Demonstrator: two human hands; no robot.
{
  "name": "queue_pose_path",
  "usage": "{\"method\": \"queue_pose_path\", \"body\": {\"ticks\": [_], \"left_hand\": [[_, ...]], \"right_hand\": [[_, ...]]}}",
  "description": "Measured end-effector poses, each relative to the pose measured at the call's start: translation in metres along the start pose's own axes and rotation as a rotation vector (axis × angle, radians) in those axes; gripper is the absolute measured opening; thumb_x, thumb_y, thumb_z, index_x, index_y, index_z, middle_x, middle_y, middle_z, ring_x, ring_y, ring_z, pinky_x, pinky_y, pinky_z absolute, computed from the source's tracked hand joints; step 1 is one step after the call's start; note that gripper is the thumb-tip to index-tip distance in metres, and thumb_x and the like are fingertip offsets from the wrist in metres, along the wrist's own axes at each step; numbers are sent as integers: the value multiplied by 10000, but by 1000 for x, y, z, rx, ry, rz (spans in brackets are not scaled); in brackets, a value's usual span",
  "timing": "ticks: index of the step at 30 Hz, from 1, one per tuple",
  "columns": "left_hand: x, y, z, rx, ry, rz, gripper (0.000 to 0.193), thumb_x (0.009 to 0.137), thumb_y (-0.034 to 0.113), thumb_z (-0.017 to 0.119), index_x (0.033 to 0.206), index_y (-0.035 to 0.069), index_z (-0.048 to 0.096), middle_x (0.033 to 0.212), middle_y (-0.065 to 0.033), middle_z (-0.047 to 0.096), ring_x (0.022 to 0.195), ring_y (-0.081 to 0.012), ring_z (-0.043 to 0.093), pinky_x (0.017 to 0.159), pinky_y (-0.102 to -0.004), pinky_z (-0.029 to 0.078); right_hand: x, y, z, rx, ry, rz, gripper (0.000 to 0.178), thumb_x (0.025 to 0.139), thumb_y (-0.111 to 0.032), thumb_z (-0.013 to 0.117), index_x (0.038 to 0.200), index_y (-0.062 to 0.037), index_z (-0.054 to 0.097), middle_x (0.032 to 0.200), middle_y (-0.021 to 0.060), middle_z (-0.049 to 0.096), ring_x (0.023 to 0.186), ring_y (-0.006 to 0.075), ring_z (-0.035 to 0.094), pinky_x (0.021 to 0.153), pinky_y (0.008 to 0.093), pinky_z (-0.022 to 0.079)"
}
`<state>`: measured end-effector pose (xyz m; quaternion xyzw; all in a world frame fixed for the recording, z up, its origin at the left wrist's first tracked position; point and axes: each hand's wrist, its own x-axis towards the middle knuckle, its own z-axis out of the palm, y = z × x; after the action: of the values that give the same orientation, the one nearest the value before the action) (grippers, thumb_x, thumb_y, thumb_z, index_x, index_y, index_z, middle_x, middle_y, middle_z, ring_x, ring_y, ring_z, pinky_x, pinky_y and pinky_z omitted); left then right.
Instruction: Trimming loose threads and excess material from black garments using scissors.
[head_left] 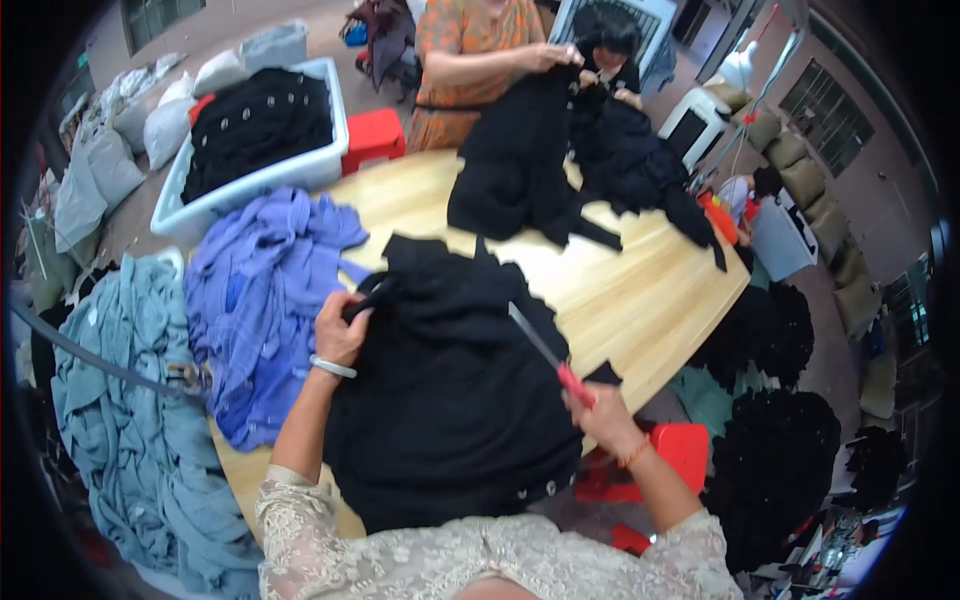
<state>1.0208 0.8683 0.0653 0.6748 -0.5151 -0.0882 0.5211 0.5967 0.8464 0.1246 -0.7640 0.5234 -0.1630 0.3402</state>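
Note:
A black garment (455,380) lies spread over the near part of the wooden table and hangs toward my lap, with a few metal buttons along its lower right edge. My left hand (342,328) is closed on a folded edge of this garment at its upper left. Over the garment's right side, my right hand (603,412) grips a pair of scissors (543,345) by the red handle. The long metal blades point up and to the left, seemingly together, above the cloth.
Blue-violet garments (265,290) are heaped left on the table (640,320), beside grey-green ones (140,400). A white crate (340,105) holds black clothes. Across the table, two people handle black garments (515,150). A red stool (682,455) and dark piles stand right.

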Motion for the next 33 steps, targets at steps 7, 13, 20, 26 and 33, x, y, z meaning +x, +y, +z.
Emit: {"method": "queue_pose_path", "body": {"ticks": [7,13,20,26,33], "left_hand": [[-159,171,-31,-62,-929,470,212,725,38,628,931,73,591,892,-79,558,841,-265,556,728,-370,443],[-245,135,-40,253,-852,145,274,680,9,653,944,70,606,901,-86,561,883,-276,549,757,-367,435],[-243,147,-52,196,-751,-40,334,661,118,814,915,72,603,869,-104,541,857,-301,551,733,-396,459],[-229,133,-67,306,-345,20,306,606,64,806,817,88,585,795,-108,546,776,-322,561,654,-407,469],[-193,135,-66,375,-39,321,410,517,-47,779,886,61,637,878,-120,599,808,-317,613,698,-404,508]], "right_hand": [[52,-54,-16,70,110,-173,320,871,-320,714,836,-6,659,683,185,635,669,353,649,622,400,495],[85,-41,22,-191,-38,-84,452,762,-407,785,846,10,632,800,215,667,805,394,666,735,445,534],[102,-66,83,-403,133,-430,458,766,-291,791,1058,-19,566,1022,194,598,872,359,667,742,420,557],[147,-36,70,-188,-39,-261,275,817,-302,691,918,-46,688,888,209,689,882,386,676,785,475,548],[137,46,-86,186,344,-212,319,885,-286,726,747,-17,625,598,-1,530,538,102,431,508,297,381]]}}
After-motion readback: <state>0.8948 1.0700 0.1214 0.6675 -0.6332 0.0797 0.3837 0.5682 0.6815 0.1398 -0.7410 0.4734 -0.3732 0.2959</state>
